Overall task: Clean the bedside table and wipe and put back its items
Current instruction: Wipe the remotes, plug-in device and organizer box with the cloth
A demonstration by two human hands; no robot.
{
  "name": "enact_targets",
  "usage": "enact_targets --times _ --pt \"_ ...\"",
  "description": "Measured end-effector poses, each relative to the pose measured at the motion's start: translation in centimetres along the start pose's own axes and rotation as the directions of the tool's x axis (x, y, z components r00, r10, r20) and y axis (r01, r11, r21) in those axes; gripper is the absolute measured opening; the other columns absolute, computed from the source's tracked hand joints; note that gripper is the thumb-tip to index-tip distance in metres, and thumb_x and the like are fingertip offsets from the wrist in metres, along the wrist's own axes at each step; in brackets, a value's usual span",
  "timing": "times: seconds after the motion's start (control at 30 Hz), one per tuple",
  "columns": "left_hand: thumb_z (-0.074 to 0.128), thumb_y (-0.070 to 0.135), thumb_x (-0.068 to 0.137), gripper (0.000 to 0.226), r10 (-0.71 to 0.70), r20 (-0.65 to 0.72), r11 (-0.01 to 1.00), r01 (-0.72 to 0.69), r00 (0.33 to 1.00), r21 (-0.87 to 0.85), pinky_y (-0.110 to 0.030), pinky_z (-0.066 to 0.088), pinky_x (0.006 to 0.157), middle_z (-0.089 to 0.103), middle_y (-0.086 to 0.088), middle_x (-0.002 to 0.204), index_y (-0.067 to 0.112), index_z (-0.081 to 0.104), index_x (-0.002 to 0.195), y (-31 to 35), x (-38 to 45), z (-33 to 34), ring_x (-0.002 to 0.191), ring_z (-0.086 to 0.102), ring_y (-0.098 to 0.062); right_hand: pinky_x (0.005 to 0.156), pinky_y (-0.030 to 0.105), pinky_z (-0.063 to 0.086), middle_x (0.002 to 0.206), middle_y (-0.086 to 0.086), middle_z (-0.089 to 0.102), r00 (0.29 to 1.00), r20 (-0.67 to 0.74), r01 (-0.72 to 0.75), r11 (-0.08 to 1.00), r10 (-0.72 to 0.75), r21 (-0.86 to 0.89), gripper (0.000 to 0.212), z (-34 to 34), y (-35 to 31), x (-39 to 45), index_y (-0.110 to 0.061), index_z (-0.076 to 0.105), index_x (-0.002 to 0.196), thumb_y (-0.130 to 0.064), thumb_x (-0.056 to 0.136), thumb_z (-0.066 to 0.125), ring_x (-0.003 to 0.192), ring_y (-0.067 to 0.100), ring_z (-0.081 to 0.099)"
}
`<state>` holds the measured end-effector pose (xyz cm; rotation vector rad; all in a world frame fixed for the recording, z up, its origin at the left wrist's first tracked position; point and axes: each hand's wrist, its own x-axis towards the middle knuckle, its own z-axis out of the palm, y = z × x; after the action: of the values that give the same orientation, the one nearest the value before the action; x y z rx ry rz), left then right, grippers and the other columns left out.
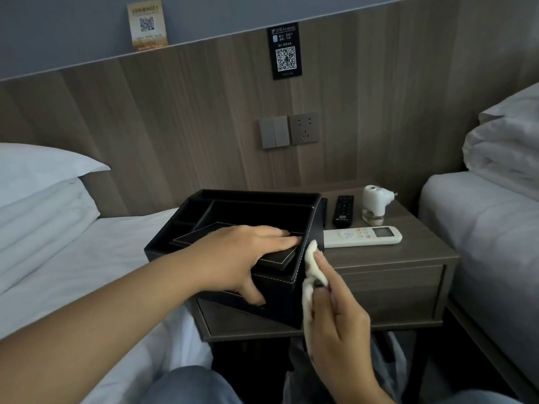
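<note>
I look down from a head camera at a bedside table [388, 258] standing between two beds with white linen, against a wood-panelled wall. My left hand [233, 258] reaches across a black organiser box [186, 228] with white stitching and open compartments; the fingers lie flat inside over a black folder [271, 258] while the thumb hooks down its front wall, a grip that I judge steadies the box and tilts it off the table's left front corner so its side is exposed. My right hand [335, 325] pinches a folded white cloth [313, 266] between thumb and fingers, and its upper end presses against the box's right outer wall near the front corner; this looks like the wiping of that side. On the table behind and to the right of the box lie the other things, set apart, probably to keep them clear of the wiping: a black remote [343, 211] lying lengthwise, a white plug-in mosquito repeller [374, 204] standing upright just beside it, and a white air-conditioner remote [363, 236] lying crosswise in front of both, near the box. A wall socket [304, 128] sits above. My knees show at the bottom edge.
</note>
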<state>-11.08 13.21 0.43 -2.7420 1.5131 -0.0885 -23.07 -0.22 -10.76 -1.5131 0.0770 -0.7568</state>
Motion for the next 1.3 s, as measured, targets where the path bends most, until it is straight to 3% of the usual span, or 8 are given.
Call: enact_targets --times 0.1,0.2,0.37,0.63,0.77,0.9,1.07,1.3 --pt "0.087 0.045 0.05 0.118 -0.071 -0.011 0.997 0.072 0.997 0.023 -0.037 0.046 0.1 0.03 0.023 0.152 0.048 0.022 0.148 0.6 1.7 0.4 0.133 0.042 -0.009 0.057 0.012 0.043 0.066 -0.016 0.063 0.998 -0.055 -0.012 0.998 0.009 -0.057 0.044 -1.5 -0.5 1.7 -0.038 0.057 0.128 -0.009 0.097 0.044 0.057 -0.001 0.053" --pt "0.087 0.043 0.054 0.117 -0.133 -0.037 0.988 0.135 0.99 0.07 -0.039 0.043 0.104 0.023 0.016 0.158 0.046 0.018 0.149 1.6 3.0 0.8 0.139 0.037 -0.015 0.07 0.016 0.047 0.092 -0.006 0.073 0.995 -0.091 -0.043 0.995 0.035 -0.086 0.04 -2.7 -0.4 3.0 -0.039 0.058 0.128 -0.017 0.097 0.044 0.076 0.001 0.061" --pt "0.082 0.055 0.06 0.116 -0.252 -0.129 0.953 0.269 0.959 0.142 -0.036 0.043 0.098 0.02 0.01 0.16 0.038 0.013 0.152 3.3 4.7 2.0 0.136 0.041 -0.021 0.053 0.01 0.04 0.069 -0.011 0.067 0.994 -0.103 -0.054 0.992 0.042 -0.114 0.042 -3.3 -0.5 3.5 -0.035 0.06 0.124 -0.008 0.097 0.043 0.057 0.001 0.052" --pt "0.055 0.08 0.07 0.103 -0.469 -0.429 0.858 0.514 0.772 -0.012 -0.042 0.029 0.109 0.024 -0.002 0.157 0.025 0.022 0.151 1.1 1.1 2.6 0.141 0.028 -0.023 0.085 0.027 0.046 0.104 0.003 0.068 0.996 -0.03 0.074 0.958 -0.086 -0.276 0.048 -0.8 -0.8 4.0 -0.032 0.051 0.136 -0.03 0.091 0.036 0.09 0.008 0.055" --pt "0.035 0.09 0.067 0.104 -0.624 -0.385 0.77 0.618 0.68 -0.157 -0.053 0.012 0.115 0.016 0.0 0.161 0.032 0.021 0.152 -4.0 -4.4 4.6 0.149 0.008 -0.02 0.098 0.023 0.044 0.127 -0.004 0.063 0.986 -0.033 0.139 0.922 -0.162 -0.361 0.046 0.3 -0.6 4.4 -0.029 0.052 0.136 -0.027 0.093 0.036 0.109 0.008 0.057" --pt "0.032 0.078 0.078 0.09 -0.536 -0.469 0.823 0.559 0.702 -0.104 -0.054 0.036 0.106 0.033 -0.006 0.156 0.022 0.036 0.148 -4.4 -5.7 6.3 0.128 0.048 -0.028 0.098 -0.002 0.025 0.138 -0.01 0.053 0.97 -0.049 0.181 0.846 -0.238 -0.502 0.039 1.0 -0.1 5.3 -0.022 0.053 0.135 -0.011 0.099 0.041 0.128 0.002 0.044" --pt "0.066 0.05 0.083 0.067 -0.458 -0.621 0.873 0.452 0.637 -0.18 -0.051 0.045 0.098 0.06 -0.003 0.133 0.019 0.047 0.139 -3.1 -5.6 6.3 0.088 0.065 -0.018 0.101 0.019 0.033 0.141 -0.004 0.052 0.964 -0.013 0.208 0.785 -0.265 -0.584 0.038 1.1 0.0 7.5 -0.018 0.052 0.135 -0.009 0.099 0.042 0.13 0.014 0.047" --pt "0.078 0.029 0.079 0.033 -0.379 -0.723 0.919 0.33 0.578 -0.218 -0.058 0.043 0.096 0.064 -0.005 0.128 0.018 0.069 0.108 -2.6 -5.3 7.2 0.096 0.069 -0.021 0.067 0.026 0.036 0.115 0.007 0.067 0.915 0.146 0.336 0.508 -0.376 -0.793 0.031 0.0 -3.5 10.1 -0.012 0.06 0.122 -0.005 0.096 0.045 0.093 0.027 0.063"
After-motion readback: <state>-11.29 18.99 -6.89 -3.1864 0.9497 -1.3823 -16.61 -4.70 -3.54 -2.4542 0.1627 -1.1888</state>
